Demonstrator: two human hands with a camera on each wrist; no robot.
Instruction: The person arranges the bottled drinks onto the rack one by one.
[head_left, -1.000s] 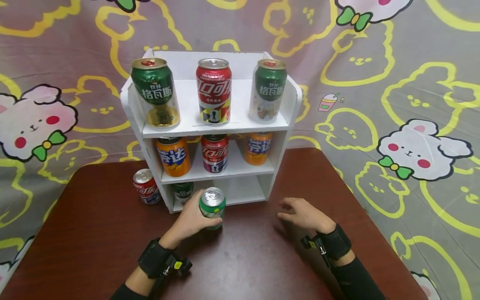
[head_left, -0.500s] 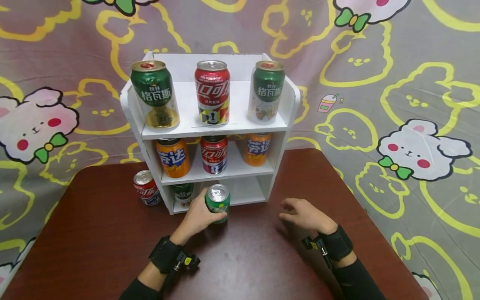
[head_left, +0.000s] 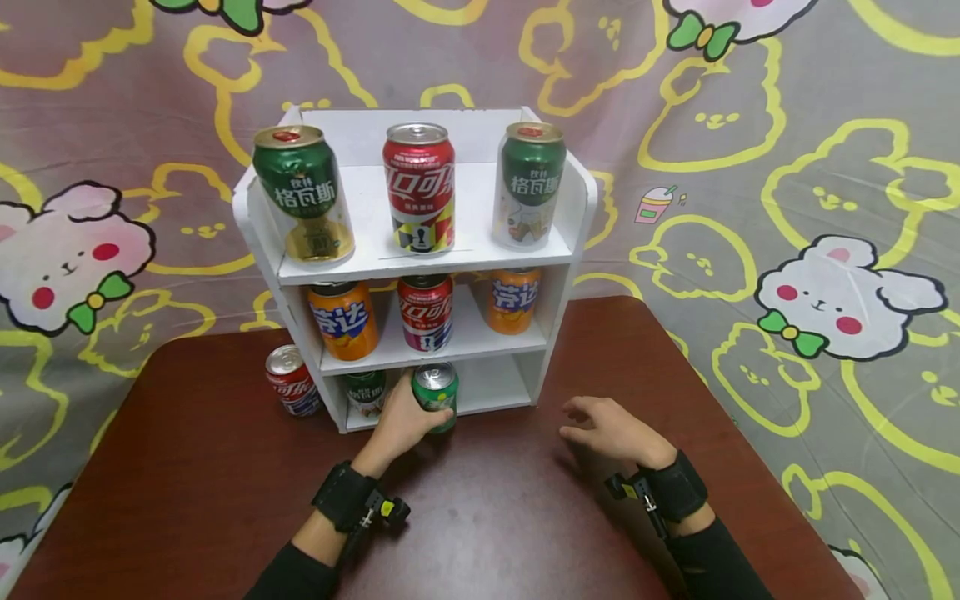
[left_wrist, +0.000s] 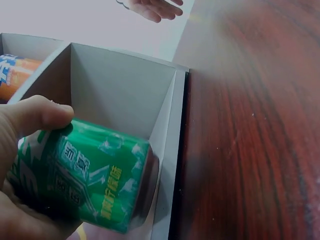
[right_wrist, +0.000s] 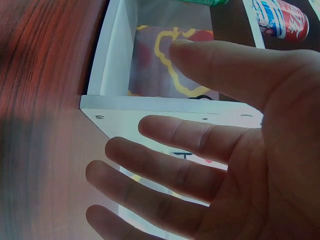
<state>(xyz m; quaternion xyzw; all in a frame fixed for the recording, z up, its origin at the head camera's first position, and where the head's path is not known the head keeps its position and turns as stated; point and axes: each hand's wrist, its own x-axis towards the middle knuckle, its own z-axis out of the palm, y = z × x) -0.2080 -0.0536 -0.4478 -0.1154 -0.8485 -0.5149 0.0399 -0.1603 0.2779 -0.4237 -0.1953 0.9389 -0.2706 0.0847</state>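
Observation:
My left hand grips a green soda can at the front of the bottom shelf, thumb on the near side. In the left wrist view the green can overlaps the lower compartment of the white shelf unit. Left of that hand, a dark green can stands on the same shelf. My right hand is held over the table to the right of the unit, holding nothing. In the right wrist view its fingers are spread and relaxed beside the unit's side panel.
Two green-topped cans flank a red cola can on the top shelf. Below, an orange can, a red can and another orange can stand in a row. One more red can is on the table, left of the unit.
My left hand has carried the green can to the right and farther away, from in front of the unit to the bottom shelf's opening. My right hand has stayed about where it was.

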